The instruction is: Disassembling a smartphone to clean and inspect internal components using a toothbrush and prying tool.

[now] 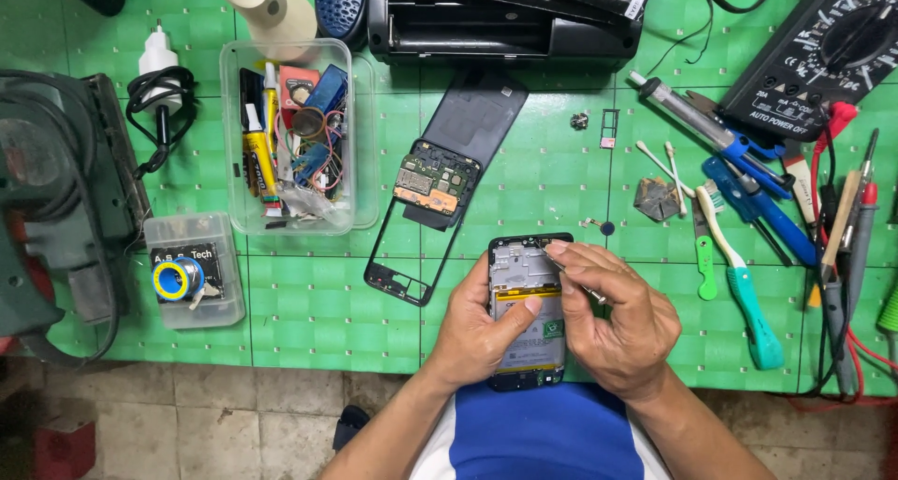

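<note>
Green gridded mat (318, 321) at the near edge: an opened black phone with yellow battery (527, 307) is gripped by the left hand (477, 335), while thin metal tweezers (575, 282) are pinched in the right hand (617, 321) just beside it.

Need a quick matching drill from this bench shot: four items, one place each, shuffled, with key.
Items:
1. opened phone
2. clear parts tub
3. multimeter
4. circuit board

Places:
A. top right corner of the green mat
B. lying on the empty phone frame
C. held in the left hand, right hand working at its top
D. left of the frame, full of odds and ends

Pairs: 1-C, 2-D, 3-A, 4-B
</note>
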